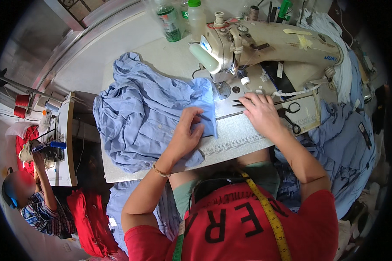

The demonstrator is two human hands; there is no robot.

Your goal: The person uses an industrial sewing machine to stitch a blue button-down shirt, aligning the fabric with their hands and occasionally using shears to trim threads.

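Observation:
A light blue button-up shirt [148, 108] lies bunched on the sewing machine's bed, its right edge beside the presser foot [222, 90]. My left hand [188, 132] rests on that edge, fingers curved and thumb apart from them. Right of the needle area, my right hand [262, 114] lies palm down with its fingers stretched out. Beneath it are black-handled scissors [287, 116]; the blade tips show left of my fingers and the handle loops to the right of my wrist. Whether my fingers touch the blades is hidden.
The sewing machine [278, 43] spans the back right. Bottles [170, 24] stand behind the shirt. More blue garments [339, 143] hang at the right and over my lap's left. At far left, another person [43, 204] works at a table near red cloth [91, 222].

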